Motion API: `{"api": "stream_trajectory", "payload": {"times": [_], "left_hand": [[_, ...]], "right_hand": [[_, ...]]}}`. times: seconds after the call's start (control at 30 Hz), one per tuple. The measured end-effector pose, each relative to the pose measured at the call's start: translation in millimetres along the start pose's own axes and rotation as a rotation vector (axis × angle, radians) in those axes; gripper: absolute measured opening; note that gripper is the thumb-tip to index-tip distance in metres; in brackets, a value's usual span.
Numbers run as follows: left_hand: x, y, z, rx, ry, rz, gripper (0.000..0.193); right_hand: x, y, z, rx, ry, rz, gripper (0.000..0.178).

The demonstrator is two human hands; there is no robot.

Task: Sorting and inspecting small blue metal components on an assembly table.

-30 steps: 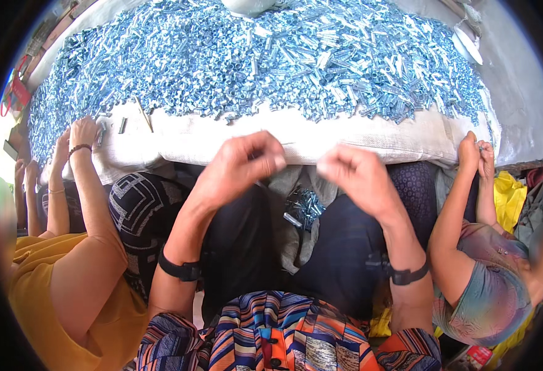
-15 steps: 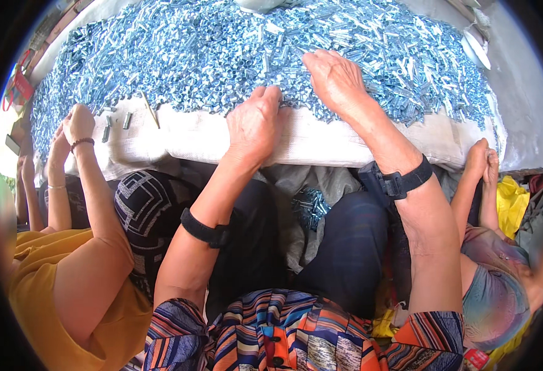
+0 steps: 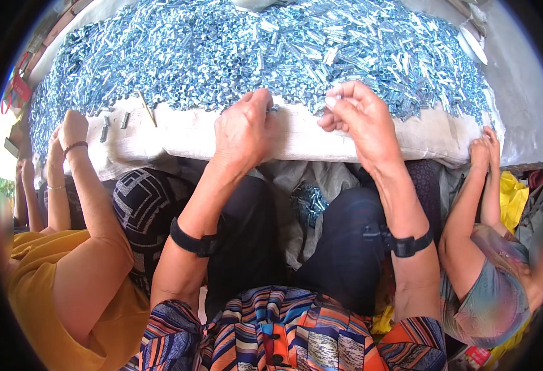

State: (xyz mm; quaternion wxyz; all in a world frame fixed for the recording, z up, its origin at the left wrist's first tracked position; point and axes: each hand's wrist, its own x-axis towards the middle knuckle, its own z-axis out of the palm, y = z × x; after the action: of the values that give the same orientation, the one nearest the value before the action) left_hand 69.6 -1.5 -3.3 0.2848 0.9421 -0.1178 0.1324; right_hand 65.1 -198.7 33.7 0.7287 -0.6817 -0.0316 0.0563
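Note:
A wide heap of small shiny bluish metal tubes [image 3: 222, 62] covers the table in front of me. My left hand [image 3: 241, 131] is closed above the cloth at the heap's near edge. The end of one small metal tube [image 3: 274, 108] sticks out at its fingertips. To the right of it, my right hand [image 3: 365, 120] is raised with thumb and fingers curled together in a pinch. Whatever lies between those fingertips is too small to make out. A gap separates the two hands.
White cloth [image 3: 308, 139] covers the table's near edge. On it, left of me, lie a few loose tubes [image 3: 124, 120] and a thin stick [image 3: 147, 109]. More tubes [image 3: 310, 204] lie in a sack between my knees. Co-workers' hands [image 3: 73, 130] work at both sides.
My right hand has drawn back from the heap toward me and turned, fingers now facing left. My left hand has shifted slightly left, and the tube end now shows at its fingertips.

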Motion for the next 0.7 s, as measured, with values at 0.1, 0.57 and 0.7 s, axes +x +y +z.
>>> {"api": "stream_trajectory", "payload": {"times": [0.1, 0.57, 0.7], "left_hand": [[-2.7, -5.5, -0.2, -0.114, 0.018, 0.054, 0.017], [-42.0, 34.7, -17.4, -1.566, -0.407, -0.358, 0.013], [-46.0, 34.0, -13.6, -1.603, -0.401, -0.306, 0.013]], "right_hand": [[-21.4, 7.5, -2.6, 0.122, -0.008, 0.024, 0.01], [-64.8, 15.9, 9.2, 0.315, -0.006, 0.05, 0.007], [-69.3, 17.1, 10.7, 0.425, -0.039, 0.066, 0.007]]}}
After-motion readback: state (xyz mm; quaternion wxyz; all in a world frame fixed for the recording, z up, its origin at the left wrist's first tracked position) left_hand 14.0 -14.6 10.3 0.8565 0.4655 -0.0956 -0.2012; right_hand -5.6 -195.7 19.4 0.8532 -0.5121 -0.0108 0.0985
